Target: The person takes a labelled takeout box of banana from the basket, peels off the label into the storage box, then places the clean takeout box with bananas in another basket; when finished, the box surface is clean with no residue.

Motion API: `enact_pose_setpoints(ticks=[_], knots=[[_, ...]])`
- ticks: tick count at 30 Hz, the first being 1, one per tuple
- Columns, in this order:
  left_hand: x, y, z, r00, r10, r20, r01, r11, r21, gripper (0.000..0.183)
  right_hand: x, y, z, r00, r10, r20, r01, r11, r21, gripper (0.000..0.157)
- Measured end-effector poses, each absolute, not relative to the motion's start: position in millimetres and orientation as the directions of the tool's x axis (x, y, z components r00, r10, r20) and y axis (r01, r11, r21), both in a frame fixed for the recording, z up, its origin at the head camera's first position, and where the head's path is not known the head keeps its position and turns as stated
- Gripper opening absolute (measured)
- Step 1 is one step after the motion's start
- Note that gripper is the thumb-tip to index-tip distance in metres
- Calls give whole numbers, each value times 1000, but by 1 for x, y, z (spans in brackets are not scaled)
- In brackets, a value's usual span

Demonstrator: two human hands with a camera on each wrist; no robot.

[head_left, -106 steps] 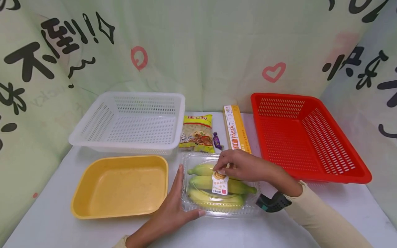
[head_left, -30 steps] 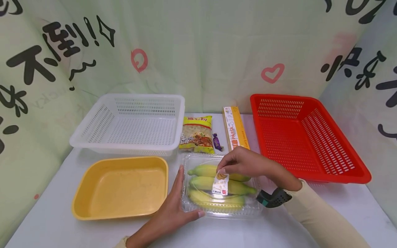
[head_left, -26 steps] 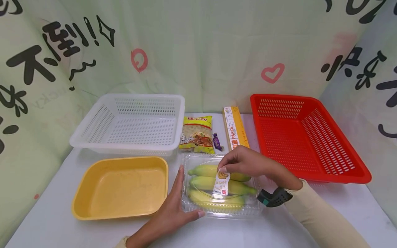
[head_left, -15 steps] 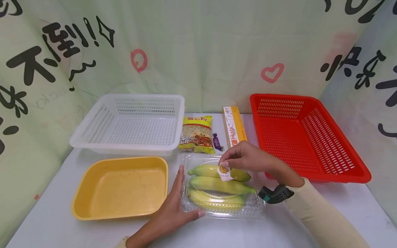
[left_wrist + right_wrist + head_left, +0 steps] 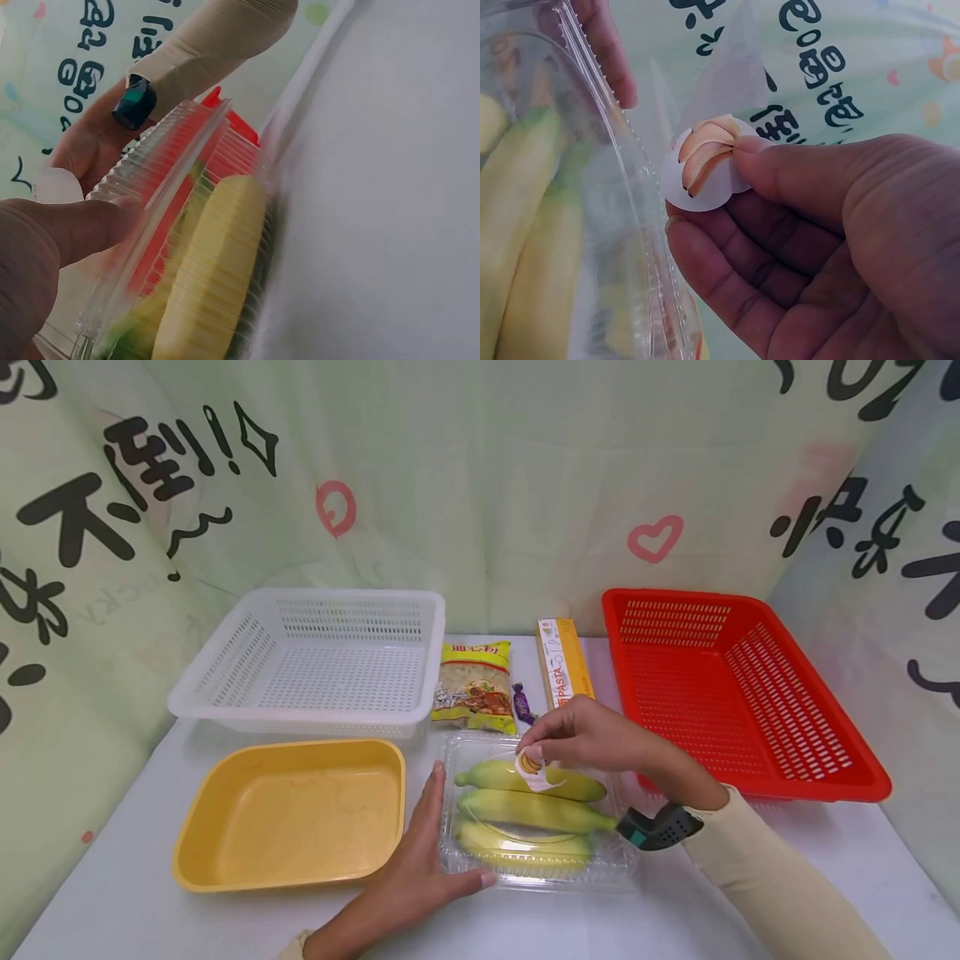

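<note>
A clear plastic clamshell box [image 5: 618, 864] with several green-yellow bananas [image 5: 525, 808] sits on the table with its lid down. My right hand [image 5: 588, 735] is over its upper part and pinches a white label sticker [image 5: 531, 767] with a banana picture. In the right wrist view the sticker [image 5: 705, 169] lies between thumb and fingers, off the lid. My left hand [image 5: 423, 852] rests against the box's left front corner, its fingers straight along the left side and the thumb [image 5: 97, 225] extended over the lid's edge.
A white basket [image 5: 307, 718] and a yellow tray [image 5: 292, 885] stand to the left, a red basket [image 5: 810, 793] to the right. Behind the box lie a yellow food packet [image 5: 474, 687], a purple-wrapped candy [image 5: 522, 702] and a pasta box [image 5: 564, 660].
The label sticker has come away from the lid and folded up in my right hand, which has moved up, then slightly left. My left hand keeps its place.
</note>
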State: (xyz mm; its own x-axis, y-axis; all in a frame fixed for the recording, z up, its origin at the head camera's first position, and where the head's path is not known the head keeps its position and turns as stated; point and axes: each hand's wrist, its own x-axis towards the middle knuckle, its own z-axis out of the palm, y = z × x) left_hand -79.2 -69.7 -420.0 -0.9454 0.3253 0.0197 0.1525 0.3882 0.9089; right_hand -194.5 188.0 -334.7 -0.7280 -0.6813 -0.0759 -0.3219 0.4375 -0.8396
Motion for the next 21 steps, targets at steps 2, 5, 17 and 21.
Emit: enact_pose_setpoints(ticks=[2,5,17,21], knots=[[-79,-70,-417,-945,325,20,159,406,900,127,-195,186,-333,-729,-681,-69,-325,432,-841,17],[-79,-71,-412,-946,322,31,172,420,891,128,-195,182,-330,-733,-676,-69,-324,437,-839,18],[-79,-91,-397,-950,306,69,195,404,894,126,-193,158,-314,-720,-689,-81,-347,458,-819,19],[-78,-103,-391,-958,281,57,183,448,875,123,-195,145,-310,-692,-720,-54,-385,431,-816,18]])
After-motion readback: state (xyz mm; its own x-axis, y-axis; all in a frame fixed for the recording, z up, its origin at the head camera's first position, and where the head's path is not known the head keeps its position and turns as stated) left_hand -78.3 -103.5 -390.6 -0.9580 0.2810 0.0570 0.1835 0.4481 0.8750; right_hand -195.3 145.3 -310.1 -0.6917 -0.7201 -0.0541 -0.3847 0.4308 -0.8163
